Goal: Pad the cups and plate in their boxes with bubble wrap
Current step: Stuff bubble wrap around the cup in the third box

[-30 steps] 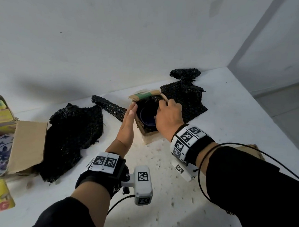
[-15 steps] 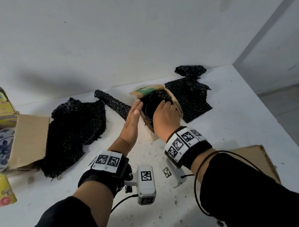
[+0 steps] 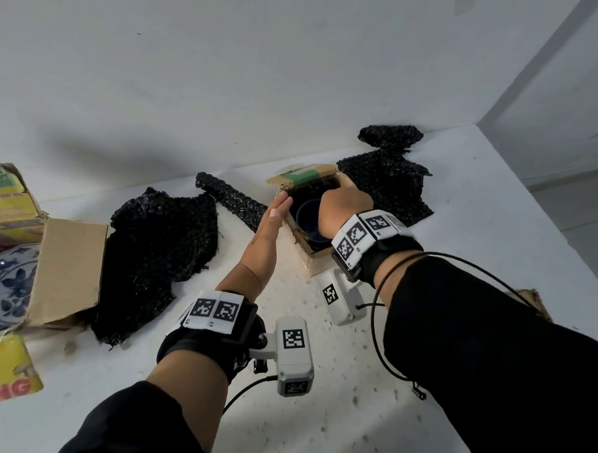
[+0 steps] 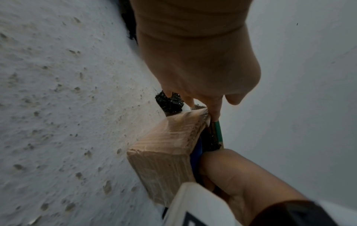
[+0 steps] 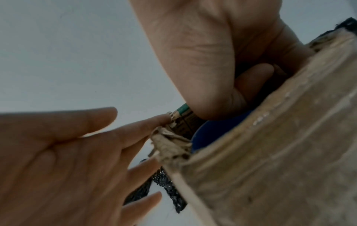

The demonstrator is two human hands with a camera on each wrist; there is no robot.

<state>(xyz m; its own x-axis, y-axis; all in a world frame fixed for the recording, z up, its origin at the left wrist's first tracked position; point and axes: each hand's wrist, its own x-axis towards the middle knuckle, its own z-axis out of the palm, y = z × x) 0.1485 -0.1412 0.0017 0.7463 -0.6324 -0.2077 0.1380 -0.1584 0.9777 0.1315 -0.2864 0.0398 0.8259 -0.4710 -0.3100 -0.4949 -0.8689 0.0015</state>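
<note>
Mid-task: blue cup [image 3: 309,215] in small box [image 3: 313,261] with wrap partly tucked, right hand [image 3: 341,207] fingers curled into box, left hand [image 3: 268,227] flat-fingered against box side; plate [image 3: 8,280] far left of box, unpadded.

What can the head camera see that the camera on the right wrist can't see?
Only the head view shows the blue-and-white plate in its open box at the left, the big sheets of black bubble wrap on the white table, and both wrist bands.

Only the right wrist view shows the right hand's thumb curled down inside the small box.

Both show the small cardboard box with the blue cup inside, the left hand flat against its side, and the right hand reaching in.
</note>
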